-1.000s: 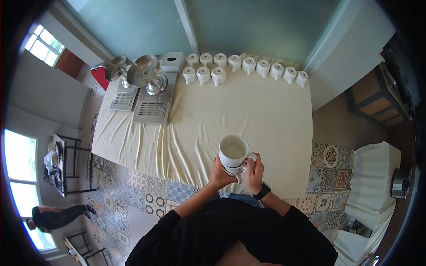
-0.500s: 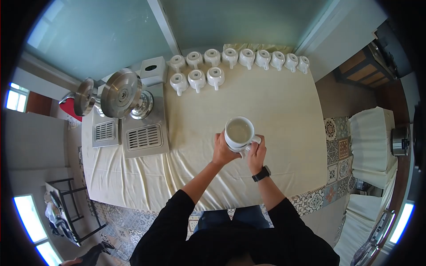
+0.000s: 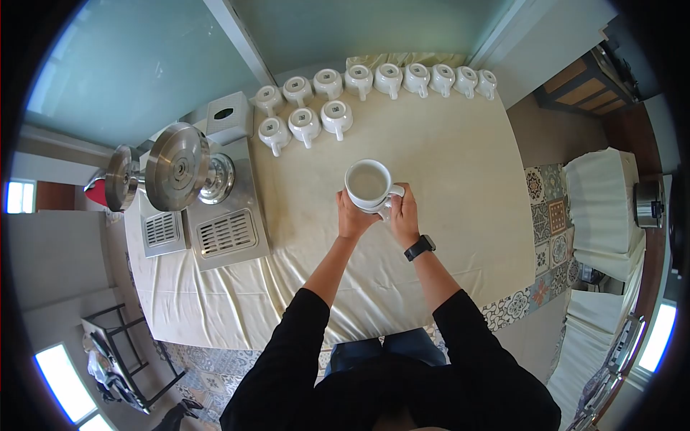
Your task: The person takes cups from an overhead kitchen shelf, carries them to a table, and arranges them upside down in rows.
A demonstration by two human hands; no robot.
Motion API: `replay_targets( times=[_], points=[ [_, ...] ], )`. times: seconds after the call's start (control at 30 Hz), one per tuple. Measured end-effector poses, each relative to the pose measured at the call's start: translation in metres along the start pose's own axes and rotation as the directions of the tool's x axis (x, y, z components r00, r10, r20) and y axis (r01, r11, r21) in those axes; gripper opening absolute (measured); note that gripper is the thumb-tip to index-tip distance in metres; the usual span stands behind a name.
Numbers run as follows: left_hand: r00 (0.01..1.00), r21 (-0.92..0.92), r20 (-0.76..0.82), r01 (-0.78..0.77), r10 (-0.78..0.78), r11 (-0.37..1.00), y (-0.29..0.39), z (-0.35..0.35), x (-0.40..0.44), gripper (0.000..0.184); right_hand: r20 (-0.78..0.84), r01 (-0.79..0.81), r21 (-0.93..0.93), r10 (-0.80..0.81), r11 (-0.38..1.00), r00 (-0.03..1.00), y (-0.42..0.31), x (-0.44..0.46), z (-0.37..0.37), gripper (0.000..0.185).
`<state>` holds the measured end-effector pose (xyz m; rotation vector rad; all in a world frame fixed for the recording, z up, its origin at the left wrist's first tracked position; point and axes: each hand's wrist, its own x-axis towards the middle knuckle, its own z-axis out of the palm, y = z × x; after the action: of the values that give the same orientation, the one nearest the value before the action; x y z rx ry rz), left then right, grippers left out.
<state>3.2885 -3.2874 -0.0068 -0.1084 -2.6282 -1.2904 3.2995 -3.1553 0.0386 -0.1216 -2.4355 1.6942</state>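
Observation:
A small stack of white cups (image 3: 369, 182) is held over the cloth-covered table (image 3: 445, 194), the top one upright with its opening showing. My left hand (image 3: 353, 215) wraps round the left side of the stack. On the right, my right hand (image 3: 405, 215) is closed at the cups' handles, with a dark watch on the wrist. Beyond them, white cups (image 3: 304, 123) stand upside down in a short front row. Behind these runs a longer row of upside-down cups (image 3: 388, 77) along the table's far edge.
Metal stands with round plates (image 3: 176, 167) and slotted trays (image 3: 227, 233) occupy the table's left side. A white tissue box (image 3: 228, 117) is behind them. At the right are a cloth-covered piece of furniture (image 3: 600, 201) and a metal pot (image 3: 647, 204).
Both hands have moved forward over the table with the stacked cups, closer to the upside-down rows. The camera view has shifted too. The hands keep their hold.

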Motion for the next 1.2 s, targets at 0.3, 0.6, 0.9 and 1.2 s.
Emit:
replay_targets(
  times=[0.3, 0.6, 0.9, 1.2],
  points=[
    [0.998, -0.033, -0.052, -0.037, 0.035, 0.999, -0.001, 0.001, -0.009, 0.058, 0.096, 0.062, -0.059, -0.056, 0.996, 0.994, -0.004, -0.007, -0.001, 0.015],
    [0.984, -0.147, 0.149, -0.079, 0.101, 0.986, -0.011, -0.039, -0.021, 0.073, 0.039, 0.123, -0.194, -0.118, 0.973, 0.992, -0.012, -0.032, 0.008, 0.015],
    [0.989, -0.222, 0.101, -0.082, 0.107, 0.972, 0.053, -0.100, 0.022, 0.098, -0.029, 0.123, -0.063, -0.125, 0.990, 0.992, -0.014, -0.033, 0.011, 0.020],
    [0.969, -0.074, 0.158, -0.180, 0.190, 0.981, 0.068, -0.113, 0.045, 0.088, 0.098, 0.078, -0.136, -0.065, 0.988, 0.993, -0.037, -0.031, -0.012, 0.043]
  ],
)
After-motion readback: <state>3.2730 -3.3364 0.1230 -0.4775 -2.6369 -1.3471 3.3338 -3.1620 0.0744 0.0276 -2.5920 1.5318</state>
